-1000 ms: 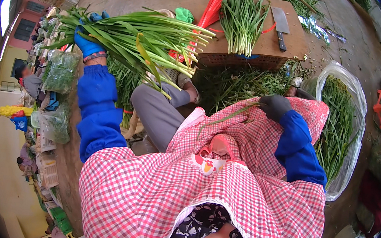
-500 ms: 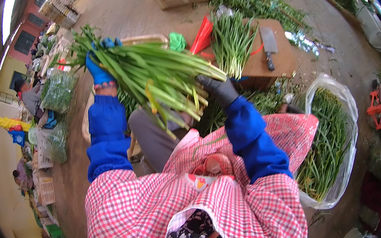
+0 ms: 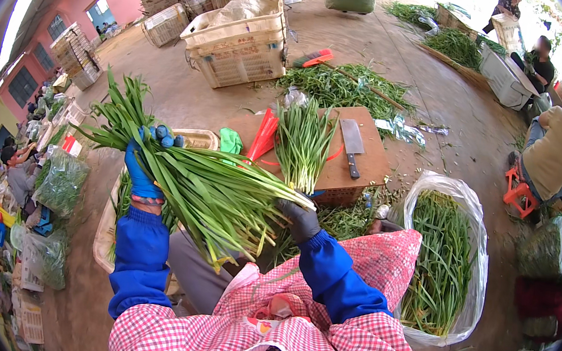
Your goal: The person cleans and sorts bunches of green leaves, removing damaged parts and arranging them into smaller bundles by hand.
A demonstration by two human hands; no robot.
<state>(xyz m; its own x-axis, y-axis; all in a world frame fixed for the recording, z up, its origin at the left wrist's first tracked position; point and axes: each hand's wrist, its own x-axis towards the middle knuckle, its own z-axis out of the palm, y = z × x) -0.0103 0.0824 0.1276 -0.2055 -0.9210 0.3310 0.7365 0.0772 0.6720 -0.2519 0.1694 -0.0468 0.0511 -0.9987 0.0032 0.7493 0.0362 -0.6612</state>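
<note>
My left hand [image 3: 140, 172], in a blue glove, grips a large bunch of long green leaves [image 3: 203, 191] near its leafy end. My right hand [image 3: 298, 220], in a dark glove, is closed at the pale stem ends, its fingertips partly hidden. Behind them, a brown board on a crate [image 3: 373, 148] bears a smaller leafy bunch [image 3: 306, 140], a cleaver with a black handle [image 3: 352, 156] and red plastic strips [image 3: 265, 131]. A clear-plastic-lined container [image 3: 477, 267] of similar leaves [image 3: 434, 276] stands at my right. A pale crate [image 3: 104, 238] is partly hidden at my left.
Leaf heaps [image 3: 354, 83], a broom [image 3: 318, 58] and stacked crates [image 3: 233, 45] are beyond the board. A person on an orange stool [image 3: 551, 147] sits at right; others [image 3: 540, 63] work farther back. Bagged greens [image 3: 59, 178] line the left side.
My right hand has moved from my lap up and left onto the held bunch's stem ends. The view has tipped up, showing more floor, crates and people beyond the board.
</note>
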